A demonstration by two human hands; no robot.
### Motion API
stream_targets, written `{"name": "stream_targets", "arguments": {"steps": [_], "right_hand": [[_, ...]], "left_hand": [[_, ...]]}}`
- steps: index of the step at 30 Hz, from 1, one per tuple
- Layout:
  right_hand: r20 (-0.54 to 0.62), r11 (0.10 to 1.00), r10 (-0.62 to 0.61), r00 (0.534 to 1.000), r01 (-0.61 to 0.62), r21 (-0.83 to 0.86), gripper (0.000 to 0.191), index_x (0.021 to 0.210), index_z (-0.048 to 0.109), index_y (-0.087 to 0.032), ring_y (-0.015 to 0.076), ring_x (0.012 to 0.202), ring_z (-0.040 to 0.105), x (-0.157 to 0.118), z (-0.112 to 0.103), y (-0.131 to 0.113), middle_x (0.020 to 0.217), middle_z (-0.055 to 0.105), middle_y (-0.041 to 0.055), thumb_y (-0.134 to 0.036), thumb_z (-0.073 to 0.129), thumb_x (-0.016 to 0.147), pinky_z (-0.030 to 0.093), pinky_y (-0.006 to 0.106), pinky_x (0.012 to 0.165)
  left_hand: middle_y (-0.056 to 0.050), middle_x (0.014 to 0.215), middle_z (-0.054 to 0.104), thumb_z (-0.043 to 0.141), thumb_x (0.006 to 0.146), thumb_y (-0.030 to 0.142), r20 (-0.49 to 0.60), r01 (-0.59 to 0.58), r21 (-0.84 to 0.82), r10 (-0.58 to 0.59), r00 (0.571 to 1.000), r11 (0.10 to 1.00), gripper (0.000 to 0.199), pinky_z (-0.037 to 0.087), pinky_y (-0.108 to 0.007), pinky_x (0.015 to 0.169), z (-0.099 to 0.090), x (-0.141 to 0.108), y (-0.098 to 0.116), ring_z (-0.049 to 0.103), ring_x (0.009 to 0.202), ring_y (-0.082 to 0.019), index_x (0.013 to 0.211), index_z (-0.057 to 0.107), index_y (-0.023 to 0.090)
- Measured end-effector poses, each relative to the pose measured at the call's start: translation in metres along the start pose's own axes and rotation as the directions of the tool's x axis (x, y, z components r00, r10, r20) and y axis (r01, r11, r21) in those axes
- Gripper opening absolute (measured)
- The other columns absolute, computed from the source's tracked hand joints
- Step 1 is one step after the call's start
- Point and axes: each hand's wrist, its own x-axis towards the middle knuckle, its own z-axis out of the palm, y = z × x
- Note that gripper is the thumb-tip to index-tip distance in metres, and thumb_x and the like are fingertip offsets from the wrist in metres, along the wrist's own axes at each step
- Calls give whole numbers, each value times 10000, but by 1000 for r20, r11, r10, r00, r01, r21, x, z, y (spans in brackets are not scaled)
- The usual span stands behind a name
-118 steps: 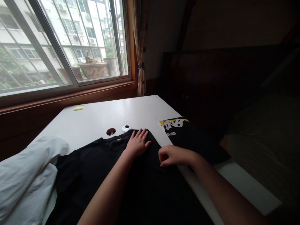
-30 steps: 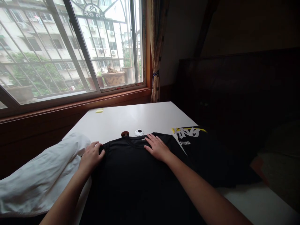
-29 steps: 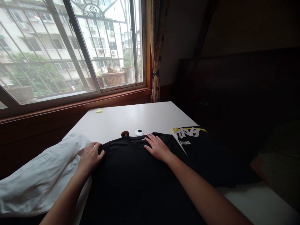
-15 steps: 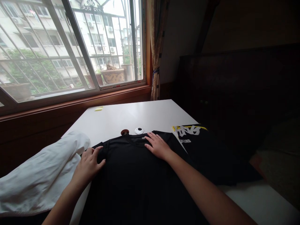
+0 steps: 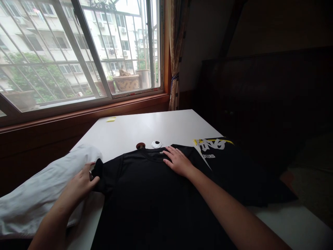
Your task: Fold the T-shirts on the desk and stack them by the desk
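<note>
A black T-shirt (image 5: 151,194) lies spread face up, its neckline towards the far end of the white table (image 5: 125,130). At its left sleeve end is my left hand (image 5: 84,177), thumb and fingers curled around the bunched cuff. My right hand (image 5: 179,161) rests flat beside the collar on the right, fingers stretched out and holding nothing. White cloth (image 5: 49,187) lies rumpled to the left, partly behind my left forearm. On the right is a dark garment (image 5: 247,177) with grey lettering and a yellow stripe, touching the T-shirt's edge.
Beyond the collar are a brown-rimmed round hole (image 5: 141,146) and a white round fitting (image 5: 156,144) in the tabletop. A yellow sticker (image 5: 111,119) is near the far left edge. A barred window (image 5: 78,52) and a curtain (image 5: 177,52) stand behind; dark furniture is at right.
My left hand has moved left, and the T-shirt's sleeve, bunched near the shoulder before, now stretches out to the left. My right hand stays flat by the collar.
</note>
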Motion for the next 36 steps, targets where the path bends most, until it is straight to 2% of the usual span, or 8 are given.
{"name": "stream_targets", "arguments": {"steps": [6,10,15,19,23,29,32,36], "right_hand": [[-15,1000,-2,1000,2,-12,554,1490,518,-227,257,1529,272,1,2,1,1623,391,88,-511,422,1024,200,461,1252],[-20,1000,-7,1000,7,-13,547,1484,524,-231,262,1526,282,1,2,1,1615,405,86,-508,430,1022,214,469,1250],[-24,1000,-13,1000,13,-26,543,1487,520,-227,262,1521,293,0,3,1,1614,406,83,-495,432,1024,224,465,1248],[-35,1000,-19,999,18,-26,536,1482,526,-226,258,1517,302,0,3,1,1608,415,88,-492,435,1025,229,463,1246],[-40,1000,-24,999,23,-21,530,1476,533,-233,259,1515,305,0,3,1,1599,429,90,-493,441,1023,231,470,1245],[-44,999,-23,999,21,-30,528,1473,536,-223,262,1512,312,0,3,0,1600,426,93,-485,441,1024,235,471,1244],[-40,999,-20,999,19,-29,526,1473,537,-226,265,1512,313,0,3,0,1599,429,93,-482,448,1023,239,472,1244],[-41,999,-18,999,17,-37,523,1471,541,-222,265,1509,320,0,2,0,1595,434,95,-475,451,1022,233,465,1248]], "left_hand": [[-175,1177,643,428,820,757,-69,111,-103,-118,991,989,791,495,-462,942,3,5,-1,651,1100,-380,1319,488,146],[-178,1105,645,360,843,766,-91,195,-226,-220,971,954,800,515,-473,940,4,10,2,653,1096,-379,1282,515,116],[-190,1216,593,476,779,757,-250,149,-174,-190,949,973,955,466,-527,1036,16,8,13,578,1226,-402,1487,355,128],[-169,1347,529,536,799,579,-288,106,-113,-135,948,988,863,501,-481,1005,30,7,11,598,1209,-364,1536,289,203],[-134,1203,616,497,822,430,-250,51,-48,-62,966,998,661,501,-438,995,28,12,0,637,1120,-324,1435,458,185],[-112,919,742,426,866,559,-73,42,-35,-45,996,998,478,507,-404,922,13,21,-3,677,999,-334,892,747,206],[-83,880,778,405,891,580,-32,101,-89,-104,994,991,514,519,-353,799,7,20,0,711,890,-309,850,777,229],[-59,935,792,380,936,558,-140,111,-161,-134,981,981,522,520,-326,780,-2,11,10,718,939,-291,927,798,247]]}}
